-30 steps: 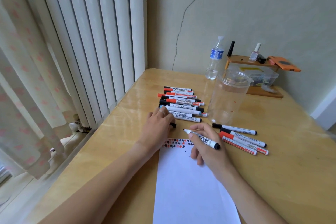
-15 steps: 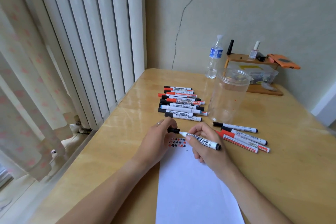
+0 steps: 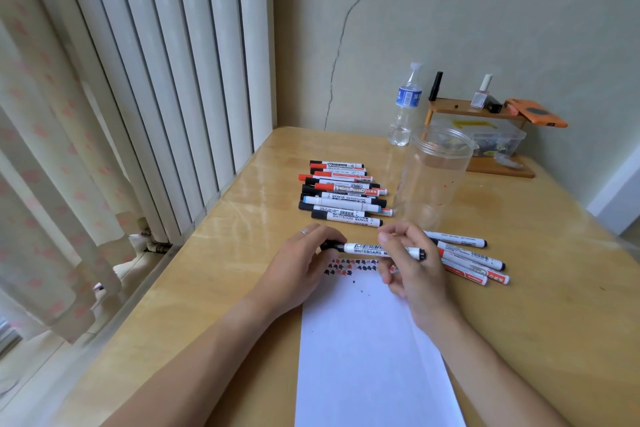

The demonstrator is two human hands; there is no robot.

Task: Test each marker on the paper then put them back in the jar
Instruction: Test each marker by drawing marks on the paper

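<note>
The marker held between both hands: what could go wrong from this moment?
1. The left hand grips the black cap while the right hand holds the marker; a cap not pushed fully home may let it dry out.
2. The clear jar stands just behind the hands; a careless reach might tip it.
3. The tested and untested marker groups lie close together and might get mixed.
</note>
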